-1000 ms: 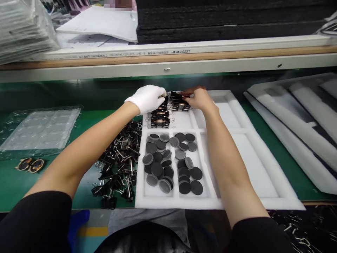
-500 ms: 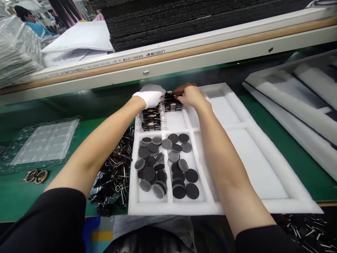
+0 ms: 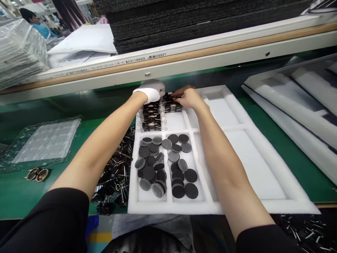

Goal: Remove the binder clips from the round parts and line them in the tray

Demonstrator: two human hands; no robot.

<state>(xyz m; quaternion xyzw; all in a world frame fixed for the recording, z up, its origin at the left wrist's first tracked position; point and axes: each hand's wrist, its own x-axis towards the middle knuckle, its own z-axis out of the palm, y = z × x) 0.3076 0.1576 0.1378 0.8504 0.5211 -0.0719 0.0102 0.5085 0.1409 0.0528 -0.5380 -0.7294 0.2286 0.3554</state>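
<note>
both hands' grip, gloved left hand [image 3: 150,92] & right hand [image 3: 189,98], pinching binder clips [image 3: 168,102] in foam tray [image 3: 237,116].

left hand [image 3: 150,92]: white glove | right hand [image 3: 190,98]: bare | sleeves: black (short)

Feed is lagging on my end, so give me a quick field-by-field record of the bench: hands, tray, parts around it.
left hand: gloved left hand, on the binder clips at the tray's far-left compartment
right hand: bare right hand, fingers on the same row of clips
tray: white foam tray, divided into compartments
near-left compartments: dark round discs, loosely piled
right compartments: nothing visible inside
left of tray: loose clip pile on the green belt
far left: clear blister tray
</note>
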